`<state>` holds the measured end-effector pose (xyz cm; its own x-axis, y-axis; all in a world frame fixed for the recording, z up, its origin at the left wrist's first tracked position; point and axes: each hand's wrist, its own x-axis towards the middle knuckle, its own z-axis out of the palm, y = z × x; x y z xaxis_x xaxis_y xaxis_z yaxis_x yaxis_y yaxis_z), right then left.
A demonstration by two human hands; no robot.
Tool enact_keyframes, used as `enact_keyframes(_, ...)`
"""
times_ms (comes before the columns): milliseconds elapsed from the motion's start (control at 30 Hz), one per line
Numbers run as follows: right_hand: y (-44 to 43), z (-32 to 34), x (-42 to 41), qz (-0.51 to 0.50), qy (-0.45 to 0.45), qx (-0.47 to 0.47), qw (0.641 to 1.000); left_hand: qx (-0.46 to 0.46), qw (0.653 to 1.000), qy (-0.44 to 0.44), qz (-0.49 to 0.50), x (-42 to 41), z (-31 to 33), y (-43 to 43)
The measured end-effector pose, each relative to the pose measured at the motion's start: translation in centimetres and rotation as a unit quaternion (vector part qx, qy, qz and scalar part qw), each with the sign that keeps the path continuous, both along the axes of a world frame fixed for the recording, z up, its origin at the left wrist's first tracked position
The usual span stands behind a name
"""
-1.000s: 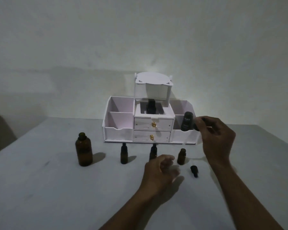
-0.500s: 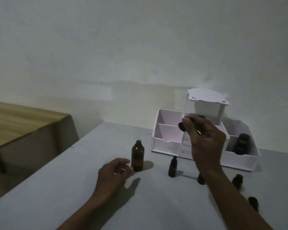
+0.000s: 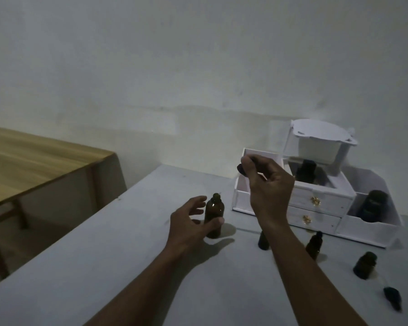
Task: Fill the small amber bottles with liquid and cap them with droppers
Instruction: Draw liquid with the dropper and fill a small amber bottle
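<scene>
Left hand point(image 3: 189, 223) reached large bottle point(image 3: 214, 209), grip unclear; right hand point(image 3: 270, 192) half-hides dropper point(image 3: 241, 171).

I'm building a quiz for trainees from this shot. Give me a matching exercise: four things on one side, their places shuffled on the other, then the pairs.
Things
1. large amber bottle
2. loose dropper
3. dark jar
4. raised dropper

Places
A. pinched in the right hand, above the table
B. lying on the table, far right
C. standing uncapped between thumb and fingers of the left hand
D. in the right-hand compartment of the white organiser

Pairs: 1-C, 2-B, 3-D, 4-A
</scene>
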<state>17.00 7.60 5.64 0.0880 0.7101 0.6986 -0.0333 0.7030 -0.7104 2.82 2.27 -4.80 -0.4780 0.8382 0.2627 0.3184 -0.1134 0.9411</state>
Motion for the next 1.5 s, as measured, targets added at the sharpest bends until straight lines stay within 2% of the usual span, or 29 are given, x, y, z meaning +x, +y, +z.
enact_keyframes(367,0.3,-0.9,-1.9,0.033,-0.066,-0.014,0.997,-0.022,1.000,-0.003,-0.018,0.5,0.1,0.0)
enact_keyframes(667,0.5,-4.7,-2.8,0.035,-0.193,-0.047,0.979,-0.007,1.000,-0.003,-0.022,0.3,-0.3,-0.2)
enact_keyframes(1500,0.7,-4.9,-3.3,0.017,-0.197,-0.064,0.978,-0.014,0.999,-0.032,-0.029,0.6,-0.1,-0.6)
